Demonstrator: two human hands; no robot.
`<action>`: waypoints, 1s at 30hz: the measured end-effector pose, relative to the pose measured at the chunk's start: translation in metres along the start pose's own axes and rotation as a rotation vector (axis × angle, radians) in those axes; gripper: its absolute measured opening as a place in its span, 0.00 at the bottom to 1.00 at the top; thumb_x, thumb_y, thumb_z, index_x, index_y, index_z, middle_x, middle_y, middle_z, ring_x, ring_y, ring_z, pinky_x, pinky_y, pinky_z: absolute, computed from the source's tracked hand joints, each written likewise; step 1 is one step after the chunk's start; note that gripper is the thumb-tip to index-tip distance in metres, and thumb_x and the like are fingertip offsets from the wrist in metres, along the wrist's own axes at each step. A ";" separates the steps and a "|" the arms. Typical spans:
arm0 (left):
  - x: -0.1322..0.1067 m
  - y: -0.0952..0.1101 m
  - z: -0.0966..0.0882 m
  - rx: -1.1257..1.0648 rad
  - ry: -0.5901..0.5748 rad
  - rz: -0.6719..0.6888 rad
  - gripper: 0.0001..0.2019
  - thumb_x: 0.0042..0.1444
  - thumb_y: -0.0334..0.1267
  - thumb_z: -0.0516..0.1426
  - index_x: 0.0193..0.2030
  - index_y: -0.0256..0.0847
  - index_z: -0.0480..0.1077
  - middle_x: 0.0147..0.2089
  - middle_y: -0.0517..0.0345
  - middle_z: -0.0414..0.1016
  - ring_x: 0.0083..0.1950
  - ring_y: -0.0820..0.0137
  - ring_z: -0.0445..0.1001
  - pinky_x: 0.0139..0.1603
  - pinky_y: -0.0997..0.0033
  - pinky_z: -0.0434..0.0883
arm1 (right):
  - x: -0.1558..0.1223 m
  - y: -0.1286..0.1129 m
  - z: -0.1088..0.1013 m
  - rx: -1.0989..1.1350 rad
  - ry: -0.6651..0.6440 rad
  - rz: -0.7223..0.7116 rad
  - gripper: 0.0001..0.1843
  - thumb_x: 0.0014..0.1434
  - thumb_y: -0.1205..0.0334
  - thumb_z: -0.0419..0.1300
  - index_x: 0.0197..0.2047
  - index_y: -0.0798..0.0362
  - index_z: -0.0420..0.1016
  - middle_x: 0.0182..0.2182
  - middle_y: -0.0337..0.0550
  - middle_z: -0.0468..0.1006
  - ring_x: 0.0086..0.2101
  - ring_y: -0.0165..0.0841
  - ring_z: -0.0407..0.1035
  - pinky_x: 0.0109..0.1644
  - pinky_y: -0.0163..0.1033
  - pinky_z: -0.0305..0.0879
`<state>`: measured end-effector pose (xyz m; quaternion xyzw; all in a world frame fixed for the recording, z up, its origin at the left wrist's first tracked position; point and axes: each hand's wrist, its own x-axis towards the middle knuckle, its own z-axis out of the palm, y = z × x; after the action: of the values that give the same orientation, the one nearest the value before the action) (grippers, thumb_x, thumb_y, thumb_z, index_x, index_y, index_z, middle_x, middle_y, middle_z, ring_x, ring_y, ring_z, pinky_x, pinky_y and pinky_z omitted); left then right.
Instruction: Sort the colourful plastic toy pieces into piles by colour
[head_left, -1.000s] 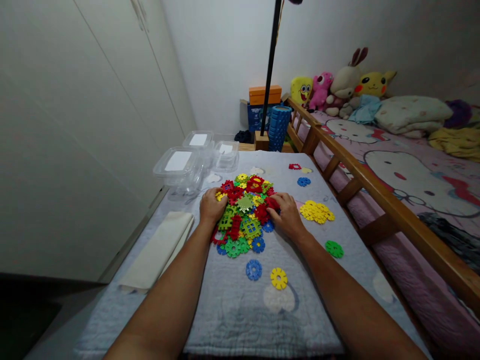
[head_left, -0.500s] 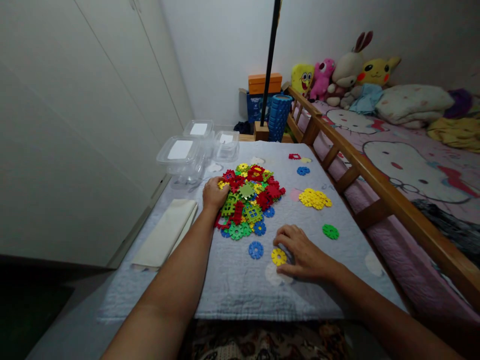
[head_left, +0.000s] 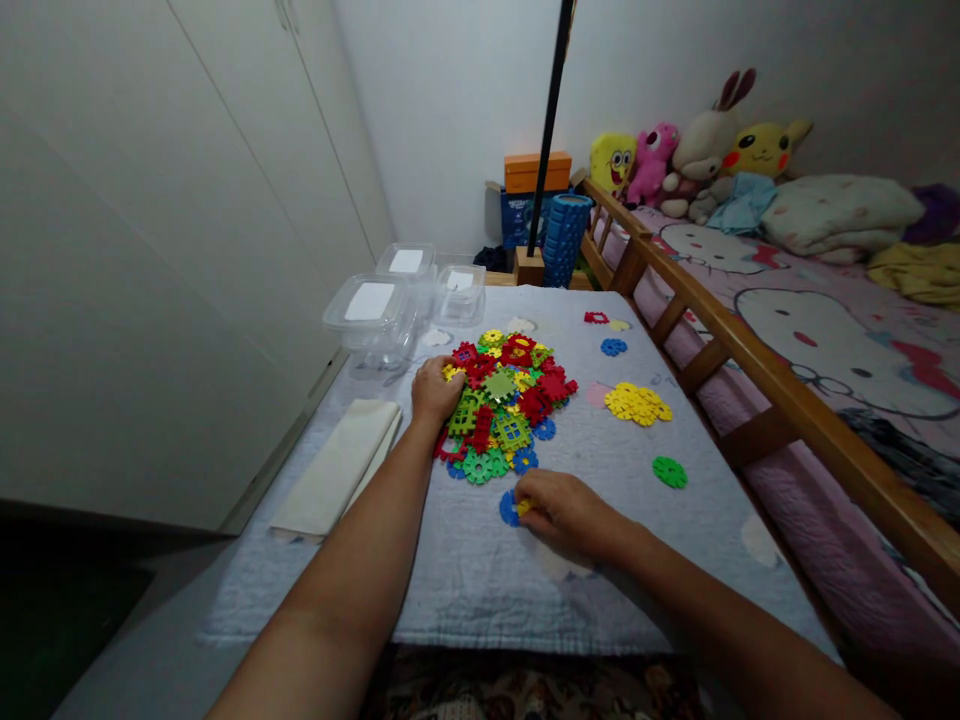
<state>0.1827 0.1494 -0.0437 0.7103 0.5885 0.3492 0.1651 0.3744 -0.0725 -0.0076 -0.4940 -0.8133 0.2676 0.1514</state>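
The wall (head_left: 450,110) is dimly lit, the lower left corner nearly black. A soft shadow is cast by the right forearm (head_left: 652,560); a green piece (head_left: 499,383) is touched by faint glare. Outer edges are stretched.

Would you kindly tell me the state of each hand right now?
Left hand: curled at the pile of plastic pieces; grip cannot be told.
Right hand: closed, holding a yellow plastic piece.
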 end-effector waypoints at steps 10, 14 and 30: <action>0.000 0.001 0.001 -0.009 0.018 0.004 0.13 0.54 0.39 0.57 0.46 0.42 0.75 0.49 0.50 0.79 0.53 0.58 0.75 0.59 0.57 0.69 | 0.024 0.002 -0.011 -0.088 0.173 0.042 0.03 0.63 0.67 0.58 0.39 0.50 0.69 0.36 0.41 0.76 0.35 0.32 0.68 0.38 0.35 0.59; -0.001 0.001 0.001 -0.003 0.013 0.003 0.13 0.54 0.39 0.57 0.46 0.42 0.75 0.49 0.50 0.79 0.53 0.58 0.75 0.60 0.57 0.69 | 0.023 -0.007 -0.002 -0.070 -0.002 -0.062 0.04 0.61 0.68 0.60 0.37 0.50 0.69 0.35 0.39 0.76 0.34 0.31 0.68 0.36 0.34 0.58; 0.002 -0.003 0.002 -0.009 0.008 0.016 0.13 0.55 0.42 0.56 0.45 0.43 0.75 0.48 0.51 0.79 0.52 0.58 0.75 0.58 0.59 0.70 | 0.004 0.103 -0.113 -0.104 0.748 0.515 0.09 0.58 0.61 0.56 0.39 0.51 0.76 0.35 0.44 0.80 0.34 0.36 0.71 0.40 0.39 0.64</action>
<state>0.1820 0.1517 -0.0459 0.7128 0.5819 0.3560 0.1628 0.5043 0.0012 0.0239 -0.7496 -0.5658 0.0587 0.3384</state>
